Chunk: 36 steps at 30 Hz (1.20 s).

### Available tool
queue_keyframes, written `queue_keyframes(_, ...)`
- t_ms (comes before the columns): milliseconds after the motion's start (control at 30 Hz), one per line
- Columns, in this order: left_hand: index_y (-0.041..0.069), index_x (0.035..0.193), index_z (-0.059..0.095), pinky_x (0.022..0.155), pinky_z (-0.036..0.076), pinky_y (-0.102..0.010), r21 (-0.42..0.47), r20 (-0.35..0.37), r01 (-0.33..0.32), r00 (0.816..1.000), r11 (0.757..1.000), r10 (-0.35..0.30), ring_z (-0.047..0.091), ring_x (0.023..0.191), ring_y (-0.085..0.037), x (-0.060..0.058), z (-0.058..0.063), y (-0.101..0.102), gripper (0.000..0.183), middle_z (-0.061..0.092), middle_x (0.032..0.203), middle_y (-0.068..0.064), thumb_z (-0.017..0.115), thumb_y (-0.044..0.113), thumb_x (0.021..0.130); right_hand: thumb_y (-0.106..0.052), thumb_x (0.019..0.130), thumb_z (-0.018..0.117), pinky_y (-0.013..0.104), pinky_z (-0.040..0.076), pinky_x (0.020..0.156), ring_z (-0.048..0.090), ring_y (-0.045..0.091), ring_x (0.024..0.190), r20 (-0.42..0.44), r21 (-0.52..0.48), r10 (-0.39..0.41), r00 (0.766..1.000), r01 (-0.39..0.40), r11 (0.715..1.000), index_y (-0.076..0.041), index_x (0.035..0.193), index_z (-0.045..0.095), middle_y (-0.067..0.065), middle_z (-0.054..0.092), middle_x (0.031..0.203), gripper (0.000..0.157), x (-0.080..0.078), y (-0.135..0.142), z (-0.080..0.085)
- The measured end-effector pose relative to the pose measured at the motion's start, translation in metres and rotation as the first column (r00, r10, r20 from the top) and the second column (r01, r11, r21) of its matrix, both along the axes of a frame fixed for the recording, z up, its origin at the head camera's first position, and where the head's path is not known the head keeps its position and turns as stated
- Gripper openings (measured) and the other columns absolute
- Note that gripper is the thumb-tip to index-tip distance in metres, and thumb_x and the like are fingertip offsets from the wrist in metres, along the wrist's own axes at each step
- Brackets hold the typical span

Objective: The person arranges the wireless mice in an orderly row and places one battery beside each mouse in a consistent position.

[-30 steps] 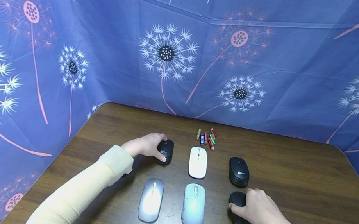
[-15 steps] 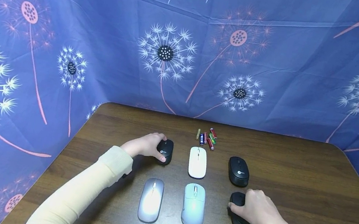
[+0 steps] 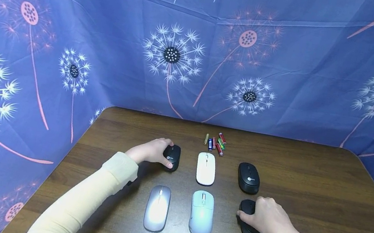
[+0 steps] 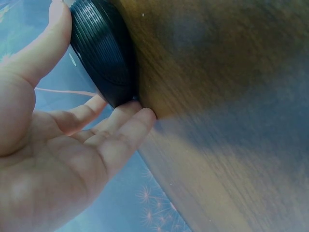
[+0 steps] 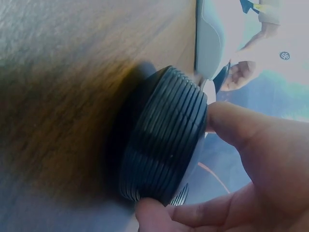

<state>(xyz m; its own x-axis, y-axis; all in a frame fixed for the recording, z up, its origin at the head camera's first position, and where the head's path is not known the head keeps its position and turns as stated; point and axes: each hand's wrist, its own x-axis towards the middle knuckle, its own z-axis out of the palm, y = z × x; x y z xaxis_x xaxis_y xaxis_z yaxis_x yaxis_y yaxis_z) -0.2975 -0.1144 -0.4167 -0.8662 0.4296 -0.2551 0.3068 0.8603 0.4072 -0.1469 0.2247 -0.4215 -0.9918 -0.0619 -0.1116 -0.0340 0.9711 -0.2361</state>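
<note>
In the head view my left hand holds a black computer mouse at the back left, its thumb along the near end and its fingers at the far end. The left wrist view shows the ribbed side of that mouse between thumb and fingertips. At the front right, my right hand grips a second black mouse and covers part of it. Seen from the right wrist, thumb and fingers pinch this mouse from opposite sides, its ribbed edge facing the camera.
Between the hands lie a white mouse, a grey mouse and a light blue mouse. Another black mouse sits just behind my right hand. Several small batteries lie near the back of the wooden table. A blue dandelion-print cloth hangs behind.
My right forearm and the black mouse under that hand have shifted very slightly to the left. The left hand keeps its hold on its mouse.
</note>
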Motion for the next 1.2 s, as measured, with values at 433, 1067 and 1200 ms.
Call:
queue_keyframes(433, 0.002, 0.137, 0.043, 0.101, 0.039, -0.039, 0.000, 0.005, 0.000, 1.000, 1.000, 0.000, 0.047, 0.122, -0.026, 0.001, 0.001, 0.000, 0.078, 0.048, 0.136, -0.016, 0.079, 0.033, 0.076, -0.061, 0.068, 0.073, 0.046, 0.049, 0.061, 0.062, 0.031, 0.087, -0.082, 0.000, 0.141, 0.987, -0.141, 0.990, 0.005, 0.106, 0.062, 0.014, 0.062, 0.097, 0.077, 0.001, 0.015, 0.014)
queue_keyframes(1067, 0.002, 0.137, 0.043, 0.101, 0.039, -0.039, -0.004, -0.003, -0.004, 1.000, 1.000, 0.004, 0.048, 0.121, -0.026, 0.001, 0.002, 0.000, 0.080, 0.049, 0.135, -0.016, 0.080, 0.034, 0.074, -0.044, 0.051, 0.088, 0.049, 0.050, 0.075, 0.048, 0.033, 0.117, -0.161, -0.070, 0.498, 0.852, -0.513, 0.856, -0.009, 0.135, 0.049, 0.014, 0.048, 0.135, 0.098, 0.010, 0.033, -0.011)
queue_keyframes(1200, 0.003, 0.137, 0.043, 0.101, 0.039, -0.040, -0.002, 0.006, -0.009, 1.000, 1.000, 0.009, 0.047, 0.122, -0.026, 0.001, 0.002, 0.000, 0.080, 0.049, 0.136, -0.016, 0.080, 0.035, 0.074, -0.040, 0.050, 0.089, 0.049, 0.049, 0.074, 0.047, 0.033, 0.118, -0.144, -0.062, 0.509, 0.848, -0.521, 0.851, -0.011, 0.134, 0.050, 0.013, 0.047, 0.135, 0.097, 0.009, 0.032, -0.013)
